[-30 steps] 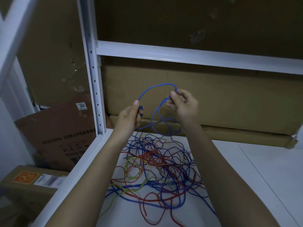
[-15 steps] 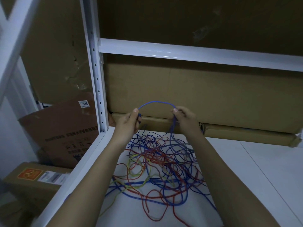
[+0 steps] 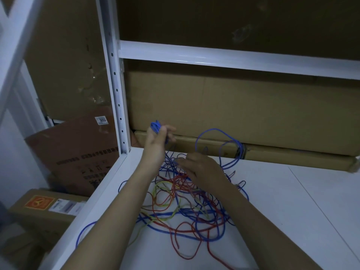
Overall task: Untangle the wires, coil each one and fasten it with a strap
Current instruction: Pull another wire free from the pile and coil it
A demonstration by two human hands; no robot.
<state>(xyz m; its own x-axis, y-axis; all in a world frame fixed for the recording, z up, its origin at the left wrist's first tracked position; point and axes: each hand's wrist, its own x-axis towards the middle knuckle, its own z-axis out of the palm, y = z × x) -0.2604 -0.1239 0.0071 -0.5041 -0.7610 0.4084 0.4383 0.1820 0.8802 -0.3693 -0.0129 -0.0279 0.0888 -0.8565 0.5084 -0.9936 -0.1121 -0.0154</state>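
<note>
Nearest the camera, both forearms reach out over the white shelf (image 3: pixel 292 201), and the tangle of wires (image 3: pixel 187 203), blue, red and yellow-green, lies on it beneath and behind the two hands. Half a second ago both hands were level, holding a single blue arc between them above the pile; now they have parted. The right hand (image 3: pixel 202 168) has dropped low over the tangle, its fingers stretched leftward and close together at the strands; motion blur hides whether that grip pinches a wire or only touches it, so I cannot tell. A large loop of the blue wire (image 3: pixel 218 133) now stands up just beyond and to the right of this hand, where earlier there was none. The left hand (image 3: pixel 156 140) has risen, up and to the left of the right one, and its grip is clenched around a small blue coil (image 3: pixel 155 126), whose top shows above the thumb while blue strands trail down from the palm into the pile. Left of that grip stands the white rack post (image 3: pixel 116 90), and past it a leaning brown carton (image 3: pixel 74 149) carries a white label reading 3055 and lines of upside-down print too blurred to read. Lower left, another box (image 3: pixel 39 213) bears an orange sticker. Farthest back, cardboard boxes (image 3: pixel 233 106) fill the space behind the shelf.
</note>
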